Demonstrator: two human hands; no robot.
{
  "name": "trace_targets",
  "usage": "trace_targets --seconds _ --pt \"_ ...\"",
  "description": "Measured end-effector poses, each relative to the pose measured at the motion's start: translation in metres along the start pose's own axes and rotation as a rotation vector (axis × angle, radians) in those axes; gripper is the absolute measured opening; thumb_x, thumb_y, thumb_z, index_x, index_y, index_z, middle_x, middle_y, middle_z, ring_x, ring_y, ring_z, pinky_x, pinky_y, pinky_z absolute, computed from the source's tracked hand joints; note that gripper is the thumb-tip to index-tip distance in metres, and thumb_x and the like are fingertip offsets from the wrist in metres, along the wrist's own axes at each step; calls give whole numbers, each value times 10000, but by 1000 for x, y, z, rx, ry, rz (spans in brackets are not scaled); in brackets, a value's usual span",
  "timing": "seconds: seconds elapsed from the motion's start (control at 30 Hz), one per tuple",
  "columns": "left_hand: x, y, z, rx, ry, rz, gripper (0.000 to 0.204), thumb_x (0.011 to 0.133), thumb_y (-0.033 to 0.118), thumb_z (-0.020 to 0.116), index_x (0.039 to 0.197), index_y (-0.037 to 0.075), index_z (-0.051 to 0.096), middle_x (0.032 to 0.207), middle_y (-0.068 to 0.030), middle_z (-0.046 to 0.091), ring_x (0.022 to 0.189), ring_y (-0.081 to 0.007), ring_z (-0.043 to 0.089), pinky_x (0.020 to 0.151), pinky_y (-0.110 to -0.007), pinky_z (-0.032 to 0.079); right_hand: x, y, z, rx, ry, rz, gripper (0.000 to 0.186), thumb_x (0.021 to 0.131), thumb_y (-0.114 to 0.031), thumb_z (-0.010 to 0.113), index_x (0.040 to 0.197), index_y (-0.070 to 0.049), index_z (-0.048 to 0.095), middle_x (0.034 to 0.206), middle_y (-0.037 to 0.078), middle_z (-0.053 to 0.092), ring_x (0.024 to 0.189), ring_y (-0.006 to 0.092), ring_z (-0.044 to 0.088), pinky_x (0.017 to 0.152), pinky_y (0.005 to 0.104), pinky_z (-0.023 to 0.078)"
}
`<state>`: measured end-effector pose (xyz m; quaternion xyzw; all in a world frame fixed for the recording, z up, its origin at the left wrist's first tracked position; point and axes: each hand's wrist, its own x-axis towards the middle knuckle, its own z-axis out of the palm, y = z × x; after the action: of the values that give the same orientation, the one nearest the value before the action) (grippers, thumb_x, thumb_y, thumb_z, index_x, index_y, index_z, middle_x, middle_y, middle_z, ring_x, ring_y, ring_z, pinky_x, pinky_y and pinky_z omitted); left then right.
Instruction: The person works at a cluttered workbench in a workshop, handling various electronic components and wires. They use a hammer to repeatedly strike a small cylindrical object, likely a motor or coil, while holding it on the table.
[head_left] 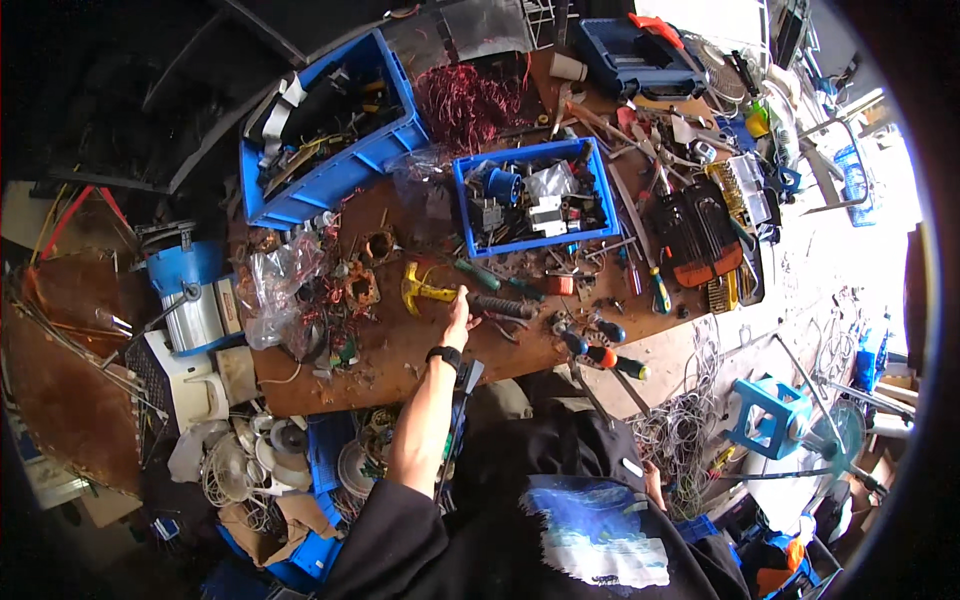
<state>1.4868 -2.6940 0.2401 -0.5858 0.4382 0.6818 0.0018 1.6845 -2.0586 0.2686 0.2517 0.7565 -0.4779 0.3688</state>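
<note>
Hammer [488, 302] position: near the centre of the frame, over the brown table [385, 370], directly at the left hand [460, 316].
Hammer long axis: roughly crosswise in the frame, dipping slightly toward the right; yellow claw head at the left end, dark ribbed grip at the right end.
Claw head from left hand: left and slightly up in the frame, just beside the fingers.
Ribbed grip from left hand: to the right, extending past the thumb side.
Left forearm line: up from the lower edge, steeply crossing the hammer's axis.
Nearer hand: left, in contact; right hand [652, 485] well apart, right of centre in the lower frame, beside the dark clothing.
Left hand state: apparently closed on the shaft where yellow meets dark; finger undersides hidden.
Right hand state: not determinable; mostly hidden.
Above the hammer: green-handled tool [478, 274] near the shaft; farther up, blue parts bin [545, 242].
Right of the grip: orange-and-black-handled tools [602, 356], near the table's front edge.
</note>
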Motion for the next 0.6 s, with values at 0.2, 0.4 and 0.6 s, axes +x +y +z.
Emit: trace_targets --seconds 0.2,0.4,0.6 --pt "-22 17 -15 22 -3 139 516 996 582 542 1164 95 581 1041 -64 670 799 -202 702 585 -346 624 1 -16 15 -206 24 -77 268 921 -162 723 1062 62 682 972 123 748 912 175 700 797 315 550" --pt "-75 53 -60 -448 -212 53 262 1003 344 609 985 103 507 754 -32 542 640 -182 551 751 -412 609 8 -55 30 -90 -25 106 282 881 -188 705 1015 60 706 832 113 731 724 150 663 669 299 536" --pt "-133 63 -142 -119 -143 -3 272 953 348 678 997 114 547 684 19 517 521 -112 503 727 -350 611 40 -62 37 -104 -66 -5 232 932 -163 642 1064 25 675 823 97 719 686 156 674 626 283 540"
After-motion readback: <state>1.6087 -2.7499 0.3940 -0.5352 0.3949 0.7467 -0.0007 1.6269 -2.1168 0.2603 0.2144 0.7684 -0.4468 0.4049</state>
